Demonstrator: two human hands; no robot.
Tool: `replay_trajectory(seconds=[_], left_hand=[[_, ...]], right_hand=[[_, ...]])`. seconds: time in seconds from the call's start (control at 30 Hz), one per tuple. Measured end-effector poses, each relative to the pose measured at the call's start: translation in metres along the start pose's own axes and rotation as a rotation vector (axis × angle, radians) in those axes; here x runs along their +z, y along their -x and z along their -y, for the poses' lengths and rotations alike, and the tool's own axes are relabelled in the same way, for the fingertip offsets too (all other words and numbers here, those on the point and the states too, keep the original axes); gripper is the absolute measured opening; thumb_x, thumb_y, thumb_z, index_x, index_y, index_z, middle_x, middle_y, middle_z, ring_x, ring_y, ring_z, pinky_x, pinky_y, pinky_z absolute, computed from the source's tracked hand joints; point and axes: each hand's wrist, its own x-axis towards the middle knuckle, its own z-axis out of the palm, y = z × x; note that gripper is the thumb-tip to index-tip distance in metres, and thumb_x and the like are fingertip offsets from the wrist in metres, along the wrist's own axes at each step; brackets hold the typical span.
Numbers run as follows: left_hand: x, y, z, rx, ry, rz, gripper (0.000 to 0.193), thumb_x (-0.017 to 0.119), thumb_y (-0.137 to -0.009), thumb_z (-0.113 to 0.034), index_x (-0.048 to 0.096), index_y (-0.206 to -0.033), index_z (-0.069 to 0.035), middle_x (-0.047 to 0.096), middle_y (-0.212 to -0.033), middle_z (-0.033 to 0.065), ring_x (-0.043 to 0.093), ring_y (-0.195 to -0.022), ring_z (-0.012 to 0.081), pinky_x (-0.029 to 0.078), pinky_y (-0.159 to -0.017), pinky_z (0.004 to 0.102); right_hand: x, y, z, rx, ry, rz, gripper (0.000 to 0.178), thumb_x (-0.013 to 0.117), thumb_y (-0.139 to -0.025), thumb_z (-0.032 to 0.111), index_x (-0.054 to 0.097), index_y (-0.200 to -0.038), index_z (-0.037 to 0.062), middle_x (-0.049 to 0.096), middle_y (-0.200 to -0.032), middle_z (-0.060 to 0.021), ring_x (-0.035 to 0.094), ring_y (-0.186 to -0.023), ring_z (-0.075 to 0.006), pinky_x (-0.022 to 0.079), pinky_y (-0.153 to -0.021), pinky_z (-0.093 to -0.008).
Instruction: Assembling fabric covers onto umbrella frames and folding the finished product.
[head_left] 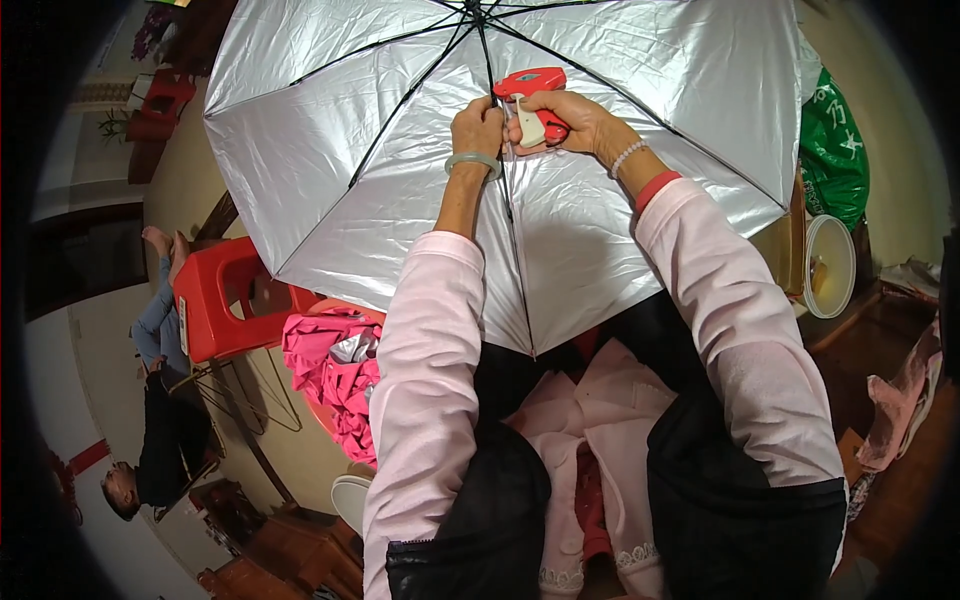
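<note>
An open umbrella (420,200) spreads in front of me, its silver inner side and thin black ribs turned toward me. My left hand (478,132), with a pale bangle at the wrist, is closed with its fingers pinched at one rib of the umbrella. A red and white tagging gun (530,84) sits in my right hand (582,118), whose fingers wrap round its handle. The gun's front end is close to the left fingertips and the rib. Whether its tip touches the rib or the cloth, I cannot tell.
Left of my knees, bright pink cloth (335,375) is heaped in a basin beside a red plastic stool (210,300). A person (165,430) sits farther left. A green bag (838,150) and a white bucket (832,265) stand at the right.
</note>
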Motion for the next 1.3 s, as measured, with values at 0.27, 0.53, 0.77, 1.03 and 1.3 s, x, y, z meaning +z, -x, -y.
replay_trajectory(seconds=[0.27, 0.53, 0.77, 1.03, 1.3], left_hand=[[0.004, -0.006, 0.009, 0.049, 0.011, -0.025, 0.035, 0.051, -0.076, -0.017, 0.06, -0.101, 0.005, 0.063, -0.071, 0.0136, 0.058, -0.054, 0.0151, 0.046, -0.052, 0.0268], [0.003, -0.001, 0.001, 0.059, 0.027, -0.02, 0.035, 0.05, -0.076, -0.017, 0.059, -0.101, 0.007, 0.061, -0.066, 0.0126, 0.055, -0.047, 0.0131, 0.044, -0.045, 0.026], [0.002, -0.001, 0.002, 0.071, -0.032, -0.045, 0.035, 0.049, -0.076, -0.017, 0.06, -0.101, 0.006, 0.062, -0.068, 0.0143, 0.057, -0.052, 0.0154, 0.046, -0.05, 0.0272], [0.006, -0.002, 0.002, 0.0, 0.033, -0.003, 0.034, 0.052, -0.077, -0.017, 0.059, -0.102, 0.005, 0.062, -0.07, 0.0134, 0.058, -0.054, 0.015, 0.046, -0.051, 0.0266], [0.006, -0.007, 0.013, 0.068, -0.021, -0.031, 0.033, 0.053, -0.076, -0.016, 0.06, -0.1, 0.005, 0.062, -0.07, 0.012, 0.057, -0.055, 0.0142, 0.046, -0.051, 0.0262]], right_hand=[[0.0, 0.002, 0.001, -0.021, 0.024, -0.017, 0.029, 0.055, -0.081, 0.015, 0.05, -0.103, -0.0031, 0.063, -0.085, -0.0169, 0.064, -0.075, -0.025, 0.054, -0.07, -0.0439], [0.002, 0.003, 0.001, -0.024, 0.033, -0.032, 0.029, 0.055, -0.081, 0.015, 0.05, -0.102, -0.0035, 0.063, -0.085, -0.0172, 0.064, -0.075, -0.0254, 0.054, -0.07, -0.0445], [0.002, 0.001, 0.0, -0.023, 0.024, -0.02, 0.027, 0.055, -0.081, 0.015, 0.051, -0.102, -0.003, 0.063, -0.085, -0.0166, 0.064, -0.075, -0.0253, 0.054, -0.07, -0.044], [-0.003, 0.001, 0.0, -0.023, 0.04, -0.044, 0.027, 0.054, -0.082, 0.014, 0.052, -0.102, -0.0026, 0.063, -0.085, -0.0152, 0.064, -0.074, -0.0234, 0.055, -0.069, -0.0423], [-0.001, -0.001, 0.0, -0.016, 0.011, -0.016, 0.025, 0.054, -0.081, 0.013, 0.048, -0.103, 0.0015, 0.062, -0.084, -0.0169, 0.063, -0.073, -0.0266, 0.054, -0.068, -0.0451]])
